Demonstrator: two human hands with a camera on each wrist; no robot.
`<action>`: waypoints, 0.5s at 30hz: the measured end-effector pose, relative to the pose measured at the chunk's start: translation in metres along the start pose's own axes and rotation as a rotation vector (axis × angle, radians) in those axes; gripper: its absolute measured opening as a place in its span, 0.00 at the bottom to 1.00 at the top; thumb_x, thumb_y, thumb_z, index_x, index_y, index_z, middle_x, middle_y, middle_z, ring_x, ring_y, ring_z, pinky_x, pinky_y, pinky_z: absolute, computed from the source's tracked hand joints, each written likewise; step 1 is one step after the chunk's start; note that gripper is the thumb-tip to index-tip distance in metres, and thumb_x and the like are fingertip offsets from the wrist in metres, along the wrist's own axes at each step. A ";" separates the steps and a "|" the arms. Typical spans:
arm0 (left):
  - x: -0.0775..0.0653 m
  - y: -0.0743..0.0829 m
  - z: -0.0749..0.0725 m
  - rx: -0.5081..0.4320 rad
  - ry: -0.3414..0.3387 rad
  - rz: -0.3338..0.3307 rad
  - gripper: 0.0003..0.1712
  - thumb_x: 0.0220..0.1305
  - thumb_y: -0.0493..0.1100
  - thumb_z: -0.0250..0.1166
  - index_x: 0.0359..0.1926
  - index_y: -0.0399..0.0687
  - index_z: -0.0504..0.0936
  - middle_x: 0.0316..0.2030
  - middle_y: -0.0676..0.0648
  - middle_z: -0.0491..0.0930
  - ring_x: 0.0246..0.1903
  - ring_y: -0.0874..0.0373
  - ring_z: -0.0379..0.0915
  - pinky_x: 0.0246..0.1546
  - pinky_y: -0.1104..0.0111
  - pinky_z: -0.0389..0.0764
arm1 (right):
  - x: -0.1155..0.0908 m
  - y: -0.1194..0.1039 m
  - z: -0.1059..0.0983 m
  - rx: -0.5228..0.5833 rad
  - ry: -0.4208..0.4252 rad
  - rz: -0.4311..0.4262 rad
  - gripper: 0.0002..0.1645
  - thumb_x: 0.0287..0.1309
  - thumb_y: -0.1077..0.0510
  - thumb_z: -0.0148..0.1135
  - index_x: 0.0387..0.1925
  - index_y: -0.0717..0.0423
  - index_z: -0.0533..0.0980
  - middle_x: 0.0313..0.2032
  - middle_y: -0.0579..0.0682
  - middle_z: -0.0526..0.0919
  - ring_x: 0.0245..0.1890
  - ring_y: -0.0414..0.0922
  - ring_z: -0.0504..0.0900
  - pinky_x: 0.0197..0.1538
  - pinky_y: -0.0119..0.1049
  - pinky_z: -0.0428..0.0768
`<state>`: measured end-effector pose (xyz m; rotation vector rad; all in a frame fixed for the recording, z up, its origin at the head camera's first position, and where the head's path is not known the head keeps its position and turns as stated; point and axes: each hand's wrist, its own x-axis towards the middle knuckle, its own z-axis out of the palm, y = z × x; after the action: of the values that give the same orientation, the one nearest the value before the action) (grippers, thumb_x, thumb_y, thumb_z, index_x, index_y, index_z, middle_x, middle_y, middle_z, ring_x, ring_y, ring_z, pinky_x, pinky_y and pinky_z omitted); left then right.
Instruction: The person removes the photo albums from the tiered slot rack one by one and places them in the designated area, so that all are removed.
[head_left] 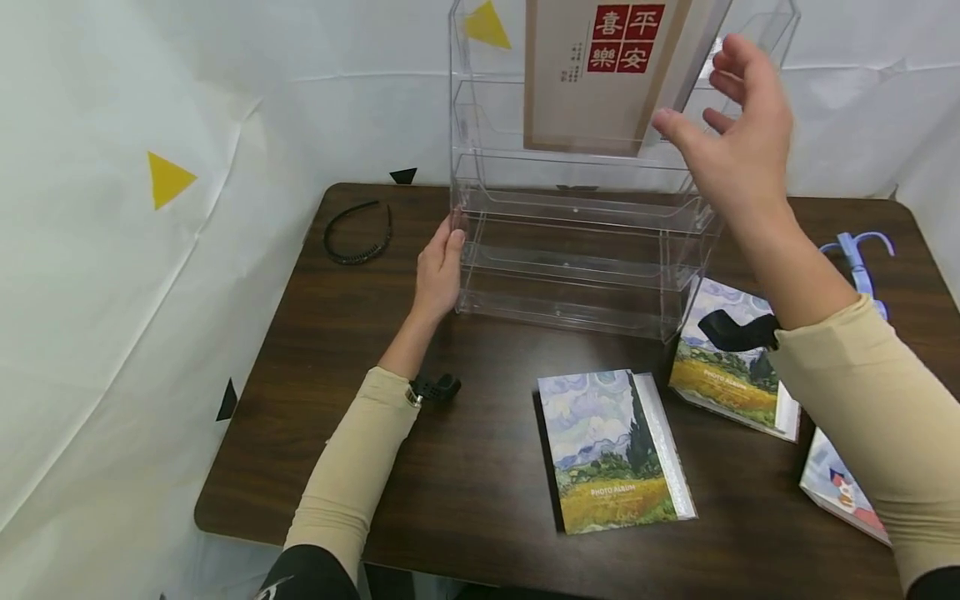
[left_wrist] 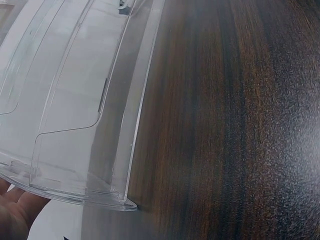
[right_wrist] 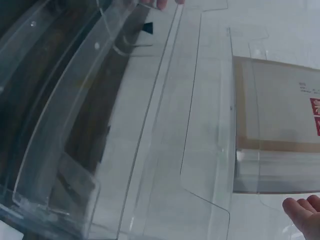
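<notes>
A clear plastic tiered rack [head_left: 577,271] stands on the table's back part. My left hand [head_left: 438,271] holds its left side edge; in the left wrist view fingers [left_wrist: 31,202] show at the side panel. High in the rack leans a beige book-like album [head_left: 562,108] with red squares of white characters on its cover. My right hand [head_left: 742,133] is raised at the album's right side, thumb and fingers spread, gripping nothing. In the right wrist view its fingertips [right_wrist: 300,207] lie just below the album's pale page edge.
A photo album [head_left: 615,450] with a painted landscape lies in front of the rack. A matching album [head_left: 723,371] and a pastel book [head_left: 840,483] lie to the right, partly under my right arm. Behind them is a blue folding hanger [head_left: 855,258]. A black headband [head_left: 358,233] lies back left.
</notes>
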<state>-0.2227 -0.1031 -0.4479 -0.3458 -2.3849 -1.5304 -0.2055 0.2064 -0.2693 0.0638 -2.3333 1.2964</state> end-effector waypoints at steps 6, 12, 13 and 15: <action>0.001 0.000 0.000 0.004 -0.006 -0.004 0.25 0.79 0.47 0.45 0.70 0.43 0.67 0.63 0.42 0.73 0.62 0.50 0.69 0.61 0.57 0.68 | 0.022 0.001 0.011 0.016 0.003 0.054 0.44 0.57 0.54 0.70 0.72 0.47 0.60 0.63 0.49 0.67 0.63 0.41 0.70 0.65 0.34 0.65; 0.002 -0.001 0.001 0.000 -0.008 0.001 0.26 0.78 0.46 0.45 0.71 0.42 0.65 0.65 0.42 0.71 0.64 0.51 0.67 0.63 0.59 0.66 | 0.035 0.004 0.013 -0.109 -0.065 0.084 0.40 0.58 0.50 0.69 0.69 0.48 0.62 0.60 0.47 0.66 0.58 0.41 0.72 0.62 0.32 0.69; 0.002 -0.001 0.001 0.001 -0.007 0.001 0.26 0.78 0.46 0.46 0.71 0.42 0.65 0.65 0.42 0.71 0.64 0.51 0.67 0.63 0.59 0.66 | 0.036 0.005 0.013 -0.114 -0.077 0.078 0.39 0.58 0.50 0.69 0.68 0.48 0.63 0.60 0.48 0.66 0.59 0.41 0.73 0.61 0.33 0.70; 0.002 0.000 0.001 -0.002 -0.006 0.003 0.26 0.78 0.46 0.46 0.71 0.41 0.65 0.65 0.41 0.71 0.64 0.51 0.67 0.63 0.59 0.66 | 0.038 0.007 0.012 -0.082 -0.105 0.060 0.37 0.59 0.54 0.68 0.67 0.50 0.63 0.61 0.49 0.68 0.61 0.43 0.74 0.61 0.34 0.71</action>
<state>-0.2246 -0.1019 -0.4479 -0.3544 -2.3868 -1.5325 -0.2458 0.2072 -0.2638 0.0374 -2.4927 1.2519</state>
